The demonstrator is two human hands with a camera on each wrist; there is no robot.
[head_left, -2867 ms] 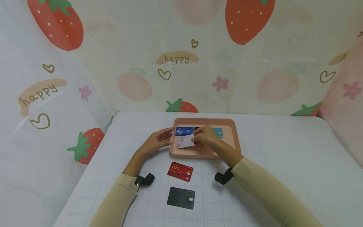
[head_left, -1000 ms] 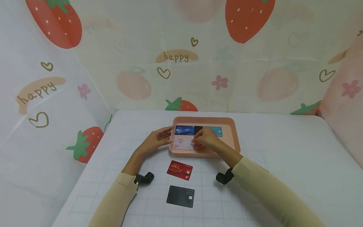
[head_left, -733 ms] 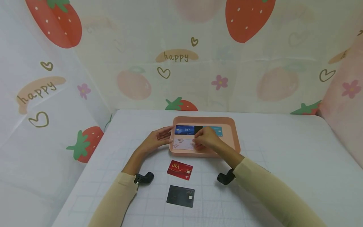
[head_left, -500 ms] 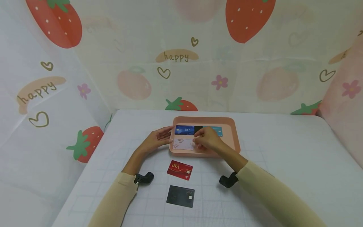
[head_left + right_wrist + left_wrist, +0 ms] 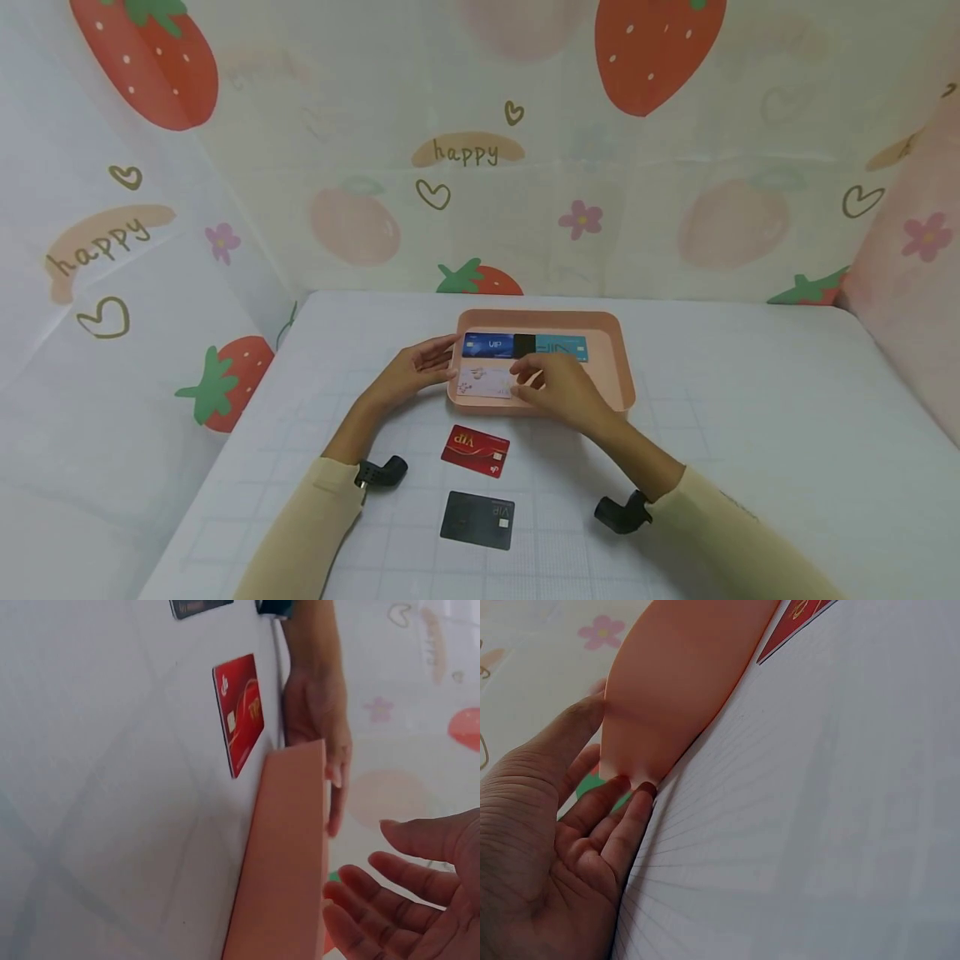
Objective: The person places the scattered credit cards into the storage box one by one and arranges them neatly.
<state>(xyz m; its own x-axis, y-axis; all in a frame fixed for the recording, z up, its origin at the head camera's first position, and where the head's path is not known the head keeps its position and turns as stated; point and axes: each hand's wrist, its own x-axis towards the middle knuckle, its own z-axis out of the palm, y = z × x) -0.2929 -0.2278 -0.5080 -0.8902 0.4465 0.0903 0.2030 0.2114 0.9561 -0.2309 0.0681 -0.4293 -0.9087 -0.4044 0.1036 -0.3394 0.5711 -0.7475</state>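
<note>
My left hand (image 5: 408, 375) touches the left end of a pink tray (image 5: 609, 367) with its fingers extended, fingertips against the outer wall in the left wrist view. Over the tray, my right hand (image 5: 564, 390) holds nothing; its thumb and fingers stand apart in the right wrist view. Just left of those fingertips, a white flower-patterned card (image 5: 480, 382) lies flat in the tray's front left. Behind it, a blue VIP card (image 5: 487, 346) and a teal card (image 5: 573, 347) form a row, with a black strip (image 5: 524, 344) showing between them.
On the white table (image 5: 750, 433), a red VIP card (image 5: 476, 452) lies in front of the tray. A dark grey VIP card (image 5: 477, 520) lies nearer, between my forearms. A strawberry-patterned cloth (image 5: 645, 225) hangs behind the table.
My right hand first laid the tilted white card flat beside the tray's left end, then let go and drew back toward the near right, uncovering more teal card. My left hand stays put.
</note>
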